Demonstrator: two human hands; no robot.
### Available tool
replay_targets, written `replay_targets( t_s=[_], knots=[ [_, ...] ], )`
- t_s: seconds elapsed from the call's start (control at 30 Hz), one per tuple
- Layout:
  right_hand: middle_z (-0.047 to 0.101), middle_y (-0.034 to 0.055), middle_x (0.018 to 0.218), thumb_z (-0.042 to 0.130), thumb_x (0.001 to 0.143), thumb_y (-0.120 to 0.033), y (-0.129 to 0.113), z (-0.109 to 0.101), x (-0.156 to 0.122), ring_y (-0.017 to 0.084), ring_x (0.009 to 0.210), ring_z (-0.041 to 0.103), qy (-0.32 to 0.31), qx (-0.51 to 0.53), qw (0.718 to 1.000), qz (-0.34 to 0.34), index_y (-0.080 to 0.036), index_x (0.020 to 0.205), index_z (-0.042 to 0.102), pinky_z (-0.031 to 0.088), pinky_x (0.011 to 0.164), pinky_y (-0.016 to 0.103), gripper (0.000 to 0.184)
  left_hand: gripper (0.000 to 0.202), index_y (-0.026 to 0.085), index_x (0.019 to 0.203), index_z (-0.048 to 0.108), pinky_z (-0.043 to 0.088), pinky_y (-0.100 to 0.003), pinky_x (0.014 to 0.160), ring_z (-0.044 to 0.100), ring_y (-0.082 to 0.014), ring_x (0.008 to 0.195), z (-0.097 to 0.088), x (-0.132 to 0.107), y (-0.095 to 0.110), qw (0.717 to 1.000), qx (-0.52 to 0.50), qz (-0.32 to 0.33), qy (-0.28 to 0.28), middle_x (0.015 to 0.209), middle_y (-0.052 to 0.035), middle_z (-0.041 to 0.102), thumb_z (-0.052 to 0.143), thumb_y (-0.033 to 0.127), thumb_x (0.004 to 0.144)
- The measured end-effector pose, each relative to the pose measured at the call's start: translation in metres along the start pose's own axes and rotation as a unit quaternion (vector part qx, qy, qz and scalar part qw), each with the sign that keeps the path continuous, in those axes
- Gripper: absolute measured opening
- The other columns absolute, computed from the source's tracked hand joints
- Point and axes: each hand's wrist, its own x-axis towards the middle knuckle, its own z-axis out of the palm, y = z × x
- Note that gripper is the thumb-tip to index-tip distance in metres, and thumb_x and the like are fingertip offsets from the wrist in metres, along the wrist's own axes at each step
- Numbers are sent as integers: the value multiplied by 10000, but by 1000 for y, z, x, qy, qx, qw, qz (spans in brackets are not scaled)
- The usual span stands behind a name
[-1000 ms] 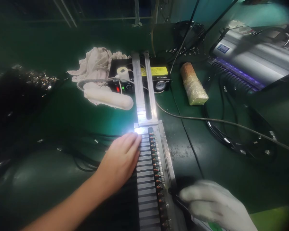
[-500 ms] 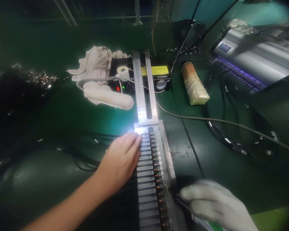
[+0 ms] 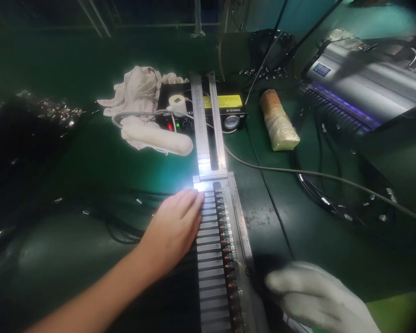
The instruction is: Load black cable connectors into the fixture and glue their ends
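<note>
My bare left hand (image 3: 175, 229) lies flat on the left side of a long metal fixture (image 3: 213, 259), fingers stretched toward its bright far end. A row of small red-tipped components (image 3: 227, 249) runs down the fixture's right slot. My right hand (image 3: 315, 298), in a white glove, sits at the fixture's lower right edge with fingers curled; what it holds is hidden and blurred. A metal rail (image 3: 208, 125) continues from the fixture toward the back.
A black control box (image 3: 229, 113) with a yellow label stands behind the rail. A white rag (image 3: 138, 90) and white lamp head (image 3: 156, 138) lie at left, a wrapped brown block (image 3: 279, 122) at right. Cables (image 3: 319, 175) cross the green mat. A silver machine (image 3: 364, 88) is far right.
The dark tool tip seen under my gloved right hand is no longer visible, and that hand has shifted slightly right and down. My left hand has stayed in place.
</note>
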Motion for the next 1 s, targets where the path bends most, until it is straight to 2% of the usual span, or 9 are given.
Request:
replay_targets(
  t_s=[0.13,0.2,0.33,0.63,0.8,0.9,1.0],
  knots=[
    [736,43,792,426,1059,-449,-1,3,-5,161,659,724,-21,0,1000,-9,-201,750,633,603,636,224,447,324,26,1272,496,532,-437,860,572,-301,1052,0,1,0,1000,0,1,5,1160,-190,601,392,169,1000],
    [736,47,808,463,1053,-403,2,4,-4,170,670,730,-36,5,999,-34,-194,782,630,607,615,232,381,321,36,1265,500,533,-434,854,574,-300,1053,-1,2,-1,1000,0,0,4,1163,-190,601,376,176,1005],
    [737,48,869,514,1006,-217,7,2,-2,172,728,741,-52,22,997,-57,-182,855,622,618,658,238,189,324,35,1264,501,530,-440,860,574,-304,1061,-1,3,0,1000,-1,-2,1,1162,-192,601,375,180,1004],
    [734,44,875,502,1018,-215,9,2,-1,163,749,739,-57,22,996,-64,-184,877,614,608,667,239,183,325,20,1261,503,530,-446,857,567,-310,1052,-2,1,0,1000,0,1,0,1166,-195,591,386,176,1001],
    [736,52,899,425,1073,-314,10,0,-4,160,759,734,-71,28,994,-73,-177,888,614,595,673,249,298,327,23,1267,496,529,-449,862,561,-314,1065,-1,0,0,1000,0,0,-1,1174,-196,587,391,179,1000],
    [735,52,893,330,1095,-385,10,2,-9,159,755,730,-73,36,995,-55,-180,872,625,582,676,256,423,322,28,1264,497,532,-443,854,563,-309,1060,-1,1,0,1000,2,-1,1,1171,-193,589,383,177,1002],
    [735,50,876,316,1092,-419,9,4,-11,161,731,725,-61,31,997,-41,-184,842,631,576,674,260,466,324,26,1265,499,533,-447,851,564,-310,1059,-1,1,0,1000,1,-1,-1,1172,-194,589,386,179,1002]
  ],
)
